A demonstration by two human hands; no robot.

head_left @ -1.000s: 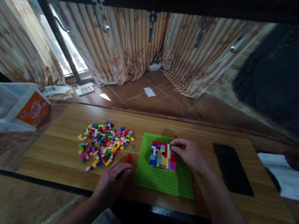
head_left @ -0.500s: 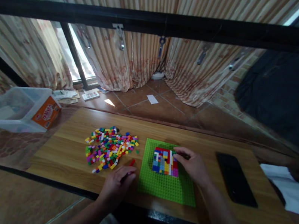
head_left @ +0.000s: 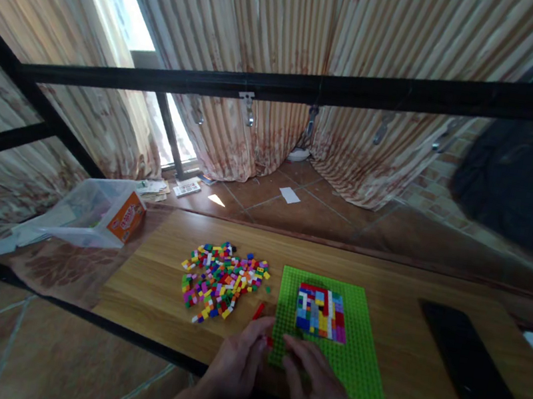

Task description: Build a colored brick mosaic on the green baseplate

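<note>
My left hand (head_left: 238, 360) is closed, with a small red building brick (head_left: 269, 341) between thumb and fingertips at the baseplate's near left edge. My right hand (head_left: 317, 390) faces it over the near part of the green baseplate (head_left: 361, 369), its thumb and index finger apart with nothing visible between them. On the baseplate sits a flat block of multicoloured bricks (head_left: 322, 313), red along its far edge. Another red brick (head_left: 259, 311) lies on the table just beyond my left fingers. To its left spreads a pile of loose coloured bricks (head_left: 223, 280).
A black phone-like slab (head_left: 470, 363) lies right of the baseplate on the wooden table (head_left: 148, 275). Past the table's left end stands a clear plastic bin (head_left: 87, 211) with an orange label. A dark rail (head_left: 285, 84) crosses in front of the curtains.
My right hand has left the brick block and come back toward my left hand. The left hand has moved nearer the baseplate, and a red brick now shows at its fingertips. The view has shifted left.
</note>
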